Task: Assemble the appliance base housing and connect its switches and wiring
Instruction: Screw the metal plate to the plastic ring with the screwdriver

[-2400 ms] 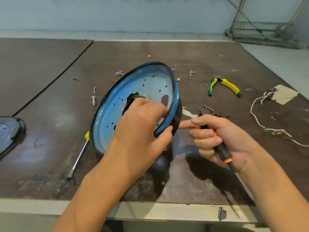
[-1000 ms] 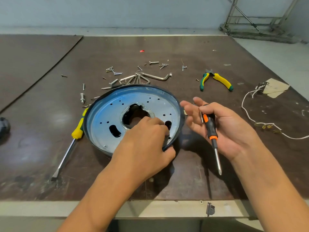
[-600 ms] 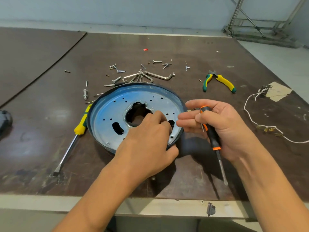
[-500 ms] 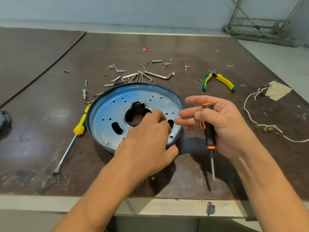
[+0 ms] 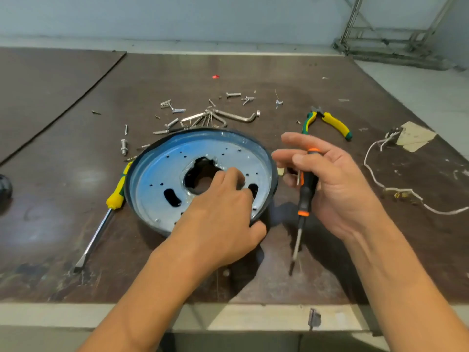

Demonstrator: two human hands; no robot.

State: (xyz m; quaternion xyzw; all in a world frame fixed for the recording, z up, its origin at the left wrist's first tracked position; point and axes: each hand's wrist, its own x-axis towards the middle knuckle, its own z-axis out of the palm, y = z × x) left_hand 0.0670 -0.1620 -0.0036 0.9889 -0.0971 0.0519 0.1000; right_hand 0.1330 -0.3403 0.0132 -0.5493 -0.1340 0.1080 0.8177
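Near the front edge of the desk [image 5: 50, 237], flat: blue base plate [image 5: 157, 174], near rim pinched by the left hand [image 5: 223, 219]. Beside it, right hand [image 5: 340, 191] curled loosely round the orange screwdriver [image 5: 304, 196]. Could slip and drop from so loose a hold.

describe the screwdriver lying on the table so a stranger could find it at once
On the brown table, find the round blue base plate. Just left of its rim lies the screwdriver, shaft toward the near edge. Its yellow handle and broad flat tip set it apart from the black screwdriver held in the right hand.
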